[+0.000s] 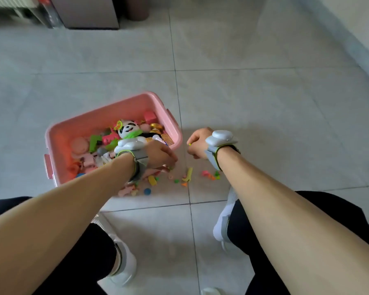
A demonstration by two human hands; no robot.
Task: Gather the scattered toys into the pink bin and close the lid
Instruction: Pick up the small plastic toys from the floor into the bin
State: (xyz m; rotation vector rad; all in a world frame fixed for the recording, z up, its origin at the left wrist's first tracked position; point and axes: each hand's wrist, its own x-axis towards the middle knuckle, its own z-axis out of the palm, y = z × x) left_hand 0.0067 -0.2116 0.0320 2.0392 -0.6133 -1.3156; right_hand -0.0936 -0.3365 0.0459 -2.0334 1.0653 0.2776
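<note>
The pink bin (107, 111) stands open on the floor, left of centre, holding a panda toy (128, 129) and several other toys. Its lid is not in sight. Small toys lie scattered on the tiles by its near right corner: a yellow piece (189, 173), a yellow block (152, 180), a blue ball (147, 191) and a pink and green cluster (211, 175). My left hand (163, 155) reaches down over these pieces, fingers curled at a small green piece. My right hand (197, 143) hovers to the right, closed, with a small yellow-green bit at its fingertips.
Grey floor tiles spread all round. My white shoes (222, 226) and dark trouser legs fill the near edge. A grey cabinet (87, 11) and a dark bin stand far back at the top left.
</note>
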